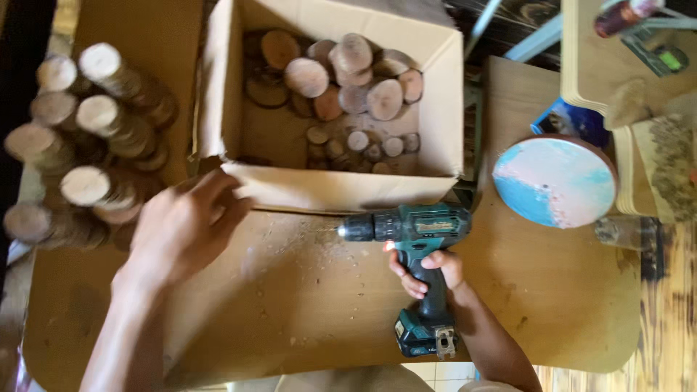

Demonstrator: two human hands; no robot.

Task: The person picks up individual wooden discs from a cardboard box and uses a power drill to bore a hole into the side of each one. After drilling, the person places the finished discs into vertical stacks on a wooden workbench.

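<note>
Seen from above: the right hand (428, 272) is wrapped tightly round the grip of a teal cordless drill (414, 239) lying over a wooden board (305, 290); the left hand (185, 225), fingers spread and holding nothing, reaches toward stacked wood slices (87, 145) beside a cardboard box (341, 189) of more slices.

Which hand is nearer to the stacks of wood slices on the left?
Left. The left hand reaches beside the stacks of wood slices; the right hand grips the cordless drill, farther away.

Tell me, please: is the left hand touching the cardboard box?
Cannot tell. In the head view the left hand has its fingertips at the near edge of the cardboard box, but motion blur hides any contact or gap.
</note>
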